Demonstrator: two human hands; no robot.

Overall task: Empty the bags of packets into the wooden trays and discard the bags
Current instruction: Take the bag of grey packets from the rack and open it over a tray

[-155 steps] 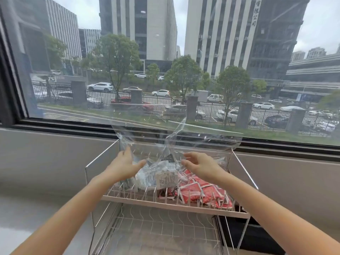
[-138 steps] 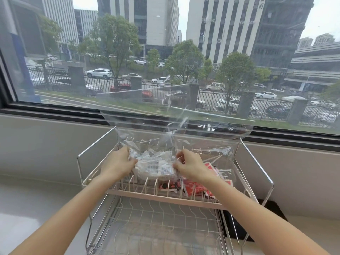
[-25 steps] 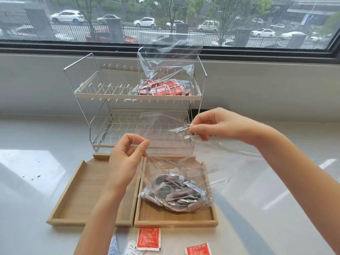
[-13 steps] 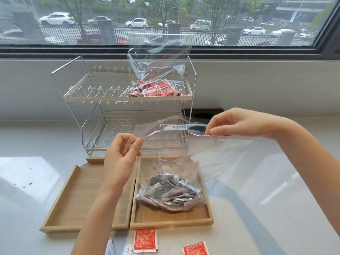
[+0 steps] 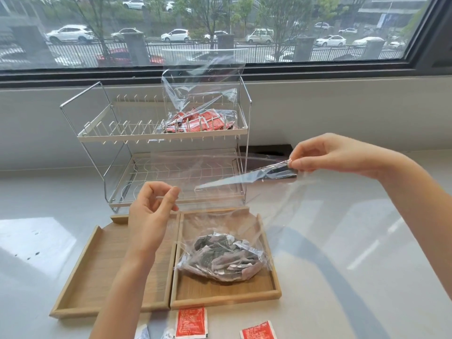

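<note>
A clear bag of grey packets [image 5: 221,261] rests with its bottom in the right wooden tray [image 5: 220,293]. My left hand [image 5: 149,214] pinches the left edge of the bag's mouth above the trays. My right hand [image 5: 327,155] pinches the opposite edge and holds it up and out to the right, stretching the mouth wide. The left wooden tray [image 5: 97,272] holds nothing. A second clear bag of red packets [image 5: 198,122] stands on the upper shelf of a wire rack [image 5: 97,137].
Two red packets [image 5: 192,322] [image 5: 258,331] and two pale packets [image 5: 141,332] lie loose on the white counter in front of the trays. The rack stands behind the trays against the wall under a window. A dark opening [image 5: 266,154] sits right of the rack.
I lifted the grey-packet bag off the rack's top shelf and set it in the right tray. Over the last second my right hand pulled its edge farther right, widening the mouth.
</note>
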